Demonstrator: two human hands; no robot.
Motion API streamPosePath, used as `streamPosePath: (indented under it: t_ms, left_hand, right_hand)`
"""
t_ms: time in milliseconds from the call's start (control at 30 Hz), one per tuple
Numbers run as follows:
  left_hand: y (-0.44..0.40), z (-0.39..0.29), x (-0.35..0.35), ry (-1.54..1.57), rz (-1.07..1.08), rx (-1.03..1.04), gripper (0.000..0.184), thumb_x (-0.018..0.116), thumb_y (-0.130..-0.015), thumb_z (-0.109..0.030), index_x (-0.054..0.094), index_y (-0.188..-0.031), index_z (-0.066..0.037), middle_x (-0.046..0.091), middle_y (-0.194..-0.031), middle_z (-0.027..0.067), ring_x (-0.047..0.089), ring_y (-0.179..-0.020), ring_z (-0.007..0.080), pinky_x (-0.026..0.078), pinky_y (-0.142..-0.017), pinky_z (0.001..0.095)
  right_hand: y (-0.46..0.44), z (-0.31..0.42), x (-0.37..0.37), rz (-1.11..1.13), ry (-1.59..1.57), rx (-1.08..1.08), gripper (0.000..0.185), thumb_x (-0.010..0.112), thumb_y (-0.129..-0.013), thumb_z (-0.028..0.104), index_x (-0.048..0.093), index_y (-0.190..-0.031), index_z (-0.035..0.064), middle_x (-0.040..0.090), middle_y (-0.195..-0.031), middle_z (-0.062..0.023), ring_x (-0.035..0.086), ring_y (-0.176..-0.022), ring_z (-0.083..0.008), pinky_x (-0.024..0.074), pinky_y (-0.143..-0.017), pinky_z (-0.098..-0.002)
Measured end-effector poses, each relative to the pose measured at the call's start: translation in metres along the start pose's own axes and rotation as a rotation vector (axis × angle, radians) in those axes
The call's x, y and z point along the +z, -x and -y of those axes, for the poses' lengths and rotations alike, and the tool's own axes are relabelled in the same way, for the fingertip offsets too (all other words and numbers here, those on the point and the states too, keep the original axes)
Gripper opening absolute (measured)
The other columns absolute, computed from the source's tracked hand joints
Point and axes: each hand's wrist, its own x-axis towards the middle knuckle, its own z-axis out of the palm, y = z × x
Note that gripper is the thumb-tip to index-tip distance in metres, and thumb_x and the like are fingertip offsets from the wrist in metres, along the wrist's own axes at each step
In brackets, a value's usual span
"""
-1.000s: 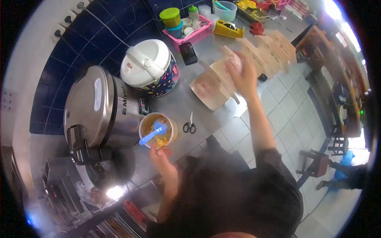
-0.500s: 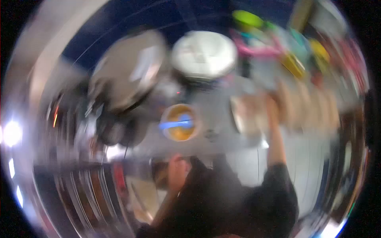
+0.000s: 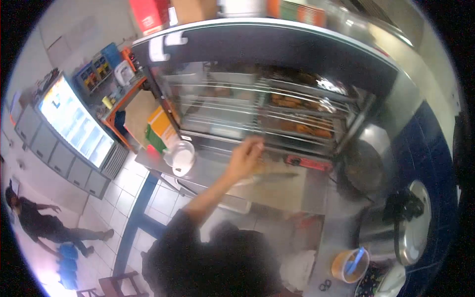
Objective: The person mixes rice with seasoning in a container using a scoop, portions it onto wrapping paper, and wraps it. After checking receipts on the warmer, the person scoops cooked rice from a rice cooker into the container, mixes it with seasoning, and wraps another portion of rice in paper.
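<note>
My left hand (image 3: 246,159) is stretched forward to the lower front of a glass food display cabinet (image 3: 257,106). Its fingers are curled together close to the sliding glass panels; whether they grip anything is too blurred to make out. Below the hand, a knife (image 3: 274,176) lies on a pale cutting board (image 3: 284,195). Fried-looking food (image 3: 314,129) fills trays on the cabinet's right-hand racks. My right hand does not show.
White containers (image 3: 183,159) stand on the counter's left end. To the right are a dark pan (image 3: 363,166), a large metal pot (image 3: 383,230) and a tub with a blue utensil (image 3: 350,266). A person (image 3: 42,218) walks near a lit fridge (image 3: 76,123) at far left.
The view has swung from the pots on the side counter to the glass cabinet. My left hand has come up from near my body to the cabinet front; my right hand has left view.
</note>
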Motion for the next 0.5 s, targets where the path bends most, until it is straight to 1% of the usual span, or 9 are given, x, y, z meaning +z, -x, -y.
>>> streamPosePath:
  t_ms: [67,133,167,233,333,400,433,467,500]
  left_hand:
    - [-0.036,-0.016,-0.083,-0.06,-0.268,0.197,0.029,0.06,-0.099,-0.025,0.065,-0.115,-0.001,0.065,-0.084,0.0062,0.059,-0.077,0.0112,0.049,-0.071,0.0285]
    - [-0.069,-0.035,-0.161,-0.197,-0.553,0.481,0.024,0.063,-0.097,-0.02,0.068,-0.108,0.001,0.067,-0.082,0.0069,0.058,-0.075,0.0106,0.048,-0.069,0.0278]
    - [-0.084,-0.05,-0.198,-0.265,-0.686,0.584,0.023,0.063,-0.097,-0.019,0.068,-0.106,0.002,0.067,-0.083,0.0074,0.06,-0.076,0.0112,0.049,-0.069,0.0283]
    - [-0.122,-0.072,-0.264,-0.233,-0.774,0.816,0.02,0.063,-0.097,-0.017,0.069,-0.103,0.001,0.069,-0.085,0.0109,0.063,-0.076,0.0153,0.05,-0.069,0.0308]
    - [-0.165,-0.118,-0.335,-0.608,-0.737,1.044,0.016,0.068,-0.088,-0.013,0.072,-0.102,-0.007,0.07,-0.093,0.0136,0.064,-0.089,0.0332,0.05,-0.078,0.0402]
    - [-0.207,-0.136,-0.362,-0.658,-0.66,1.128,0.016,0.067,-0.088,-0.014,0.073,-0.101,-0.008,0.07,-0.097,0.0123,0.065,-0.092,0.0332,0.051,-0.08,0.043]
    - [-0.227,-0.14,-0.372,-0.811,-0.491,1.215,0.016,0.066,-0.088,-0.015,0.073,-0.102,-0.009,0.071,-0.098,0.012,0.065,-0.094,0.033,0.051,-0.081,0.0437]
    - [-0.237,-0.143,-0.378,-0.959,-0.316,1.297,0.017,0.065,-0.088,-0.016,0.073,-0.102,-0.01,0.071,-0.098,0.0117,0.065,-0.095,0.0329,0.052,-0.082,0.0443]
    - [-0.239,-0.145,-0.38,-0.944,-0.316,1.305,0.017,0.065,-0.088,-0.016,0.073,-0.102,-0.01,0.071,-0.098,0.0117,0.065,-0.095,0.0329,0.052,-0.082,0.0443]
  right_hand:
    - [-0.001,0.097,0.05,0.231,-0.31,-0.073,0.039,0.048,-0.104,0.029,0.064,-0.122,-0.0011,0.064,-0.122,-0.0176,0.057,-0.118,-0.0332,0.045,-0.1,-0.0392]
    - [0.019,0.229,0.105,0.287,-0.862,0.315,0.027,0.051,-0.103,0.025,0.063,-0.118,0.0048,0.065,-0.113,-0.0104,0.06,-0.097,-0.0195,0.0498,-0.084,-0.0345]
    - [0.025,0.306,0.101,0.309,-1.073,0.13,0.024,0.057,-0.101,0.023,0.064,-0.112,0.0039,0.063,-0.103,-0.0041,0.054,-0.085,-0.013,0.0461,-0.074,-0.0259]
    - [0.027,0.449,0.065,0.592,-1.283,0.132,0.016,0.06,-0.098,0.016,0.067,-0.103,0.0027,0.058,-0.086,0.0035,0.047,-0.071,-0.0051,0.0368,-0.059,-0.0213]
    - [0.027,0.621,0.019,0.875,-1.645,-0.141,0.024,0.059,-0.099,0.016,0.067,-0.116,0.0022,0.058,-0.082,0.0018,0.046,-0.06,-0.0046,0.0354,-0.052,-0.0206]
    - [0.022,0.707,-0.011,1.097,-1.711,-0.265,0.032,0.059,-0.099,0.019,0.062,-0.127,0.0051,0.057,-0.072,0.0026,0.045,-0.055,-0.0043,0.0324,-0.046,-0.0201]
    - [0.021,0.745,-0.024,1.152,-1.742,-0.294,0.038,0.059,-0.099,0.021,0.057,-0.135,0.0067,0.055,-0.067,0.0022,0.044,-0.053,-0.004,0.032,-0.046,-0.0206]
    - [0.02,0.779,-0.034,1.141,-1.765,-0.305,0.042,0.06,-0.099,0.021,0.053,-0.138,0.0066,0.056,-0.067,0.0007,0.044,-0.052,-0.0042,0.0321,-0.045,-0.0206]
    - [0.02,0.807,-0.04,1.13,-1.789,-0.316,0.046,0.06,-0.099,0.022,0.05,-0.141,0.0065,0.057,-0.067,-0.0007,0.044,-0.051,-0.0043,0.0323,-0.044,-0.0206]
